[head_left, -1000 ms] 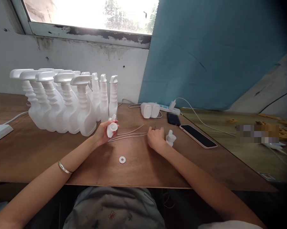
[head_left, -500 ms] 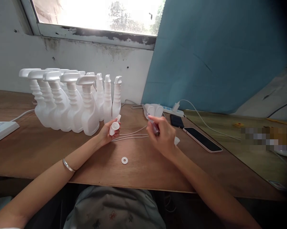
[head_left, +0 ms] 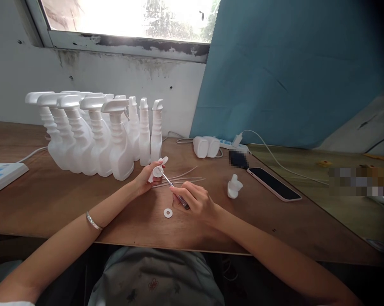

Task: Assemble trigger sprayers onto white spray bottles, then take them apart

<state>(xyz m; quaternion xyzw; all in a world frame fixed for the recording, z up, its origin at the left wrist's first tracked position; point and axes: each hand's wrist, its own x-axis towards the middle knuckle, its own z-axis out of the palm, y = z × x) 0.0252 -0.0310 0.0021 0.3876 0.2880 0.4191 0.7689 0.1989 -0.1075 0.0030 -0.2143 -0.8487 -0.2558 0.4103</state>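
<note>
From the head view, the work looks partway along: a cluster of white trigger-spray bottles (head_left: 120, 146) stands on the table (head_left: 140, 227) with heads fitted, while a loose spray head (head_left: 157, 172) is in hand and, I'd judge, unfinished. A second spray head (head_left: 234, 188), a flat ring washer (head_left: 168, 216) and several thin dip tubes (head_left: 192, 179) lie separate on the table, so those parts seem left over to deal with. The person's left hand (head_left: 145, 178) has its fingers clamped round the loose head, holding it just above the table; the right hand (head_left: 196, 199) has its fingers pinched on what looks like a small screwdriver (head_left: 180, 201), its metal tip at the head's round mouth, though I can't tell how deep. That head is glossy white plastic, tilted, mouth towards the person
</note>
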